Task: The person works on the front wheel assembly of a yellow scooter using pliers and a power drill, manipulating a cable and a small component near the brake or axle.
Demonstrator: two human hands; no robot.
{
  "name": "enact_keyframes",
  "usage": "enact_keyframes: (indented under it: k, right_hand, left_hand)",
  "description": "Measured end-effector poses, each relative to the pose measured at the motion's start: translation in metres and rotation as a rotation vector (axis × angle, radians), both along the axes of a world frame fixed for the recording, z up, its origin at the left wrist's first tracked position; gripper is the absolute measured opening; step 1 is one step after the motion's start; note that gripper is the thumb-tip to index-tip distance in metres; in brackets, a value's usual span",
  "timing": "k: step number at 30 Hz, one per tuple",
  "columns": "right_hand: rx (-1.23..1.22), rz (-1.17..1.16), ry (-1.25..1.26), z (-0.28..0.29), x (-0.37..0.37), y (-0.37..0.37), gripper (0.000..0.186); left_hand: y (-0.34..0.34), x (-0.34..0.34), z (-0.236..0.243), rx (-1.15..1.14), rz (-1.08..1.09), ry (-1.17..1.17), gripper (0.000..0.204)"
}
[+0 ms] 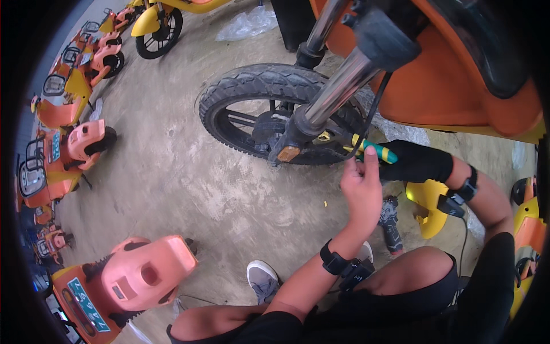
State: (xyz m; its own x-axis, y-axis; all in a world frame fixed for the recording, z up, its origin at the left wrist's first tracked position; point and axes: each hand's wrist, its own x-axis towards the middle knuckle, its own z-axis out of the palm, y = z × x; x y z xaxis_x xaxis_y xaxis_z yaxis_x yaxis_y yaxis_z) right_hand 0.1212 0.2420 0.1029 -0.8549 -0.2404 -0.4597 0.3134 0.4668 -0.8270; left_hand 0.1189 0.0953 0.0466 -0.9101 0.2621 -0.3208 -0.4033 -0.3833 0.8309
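In front of me stands an orange scooter's front wheel (252, 77), with its shiny fork leg (338, 92). A black cable (378, 103) runs down beside the fork to my fingers. My left hand (364, 183), bare, is closed in a pinch at the cable's lower end, thumb up. My right hand (415, 160), in a black glove, is closed around a green-and-yellow handled hand tool (382, 153) right beside the left thumb. The tool's working end is hard to make out near the wheel hub. An orange reflector (288, 153) sits at the fork's foot.
A cordless power tool (391, 221) lies on the concrete floor below my hands, near a yellow plastic part (427, 209). An orange scooter (137, 275) stands at lower left. More scooters (63, 155) line the left side. Clear plastic wrap (246, 24) lies behind the wheel.
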Motion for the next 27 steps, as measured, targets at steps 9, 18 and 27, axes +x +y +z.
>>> enact_keyframes:
  k: [9, 18, 27]
  right_hand:
    - [-0.206, 0.055, 0.272, -0.090, -0.005, 0.001, 0.028]
    - [0.007, -0.061, -0.107, 0.032, 0.000, -0.010, 0.022]
    - [0.092, -0.096, -0.263, 0.060, -0.005, -0.011, 0.026]
  left_hand:
    - [-0.006, -0.003, -0.024, -0.340, 0.069, 0.222, 0.027]
    - [-0.006, -0.004, 0.022, 0.008, 0.023, -0.034, 0.028]
    - [-0.007, -0.006, 0.027, 0.098, -0.064, -0.162, 0.032]
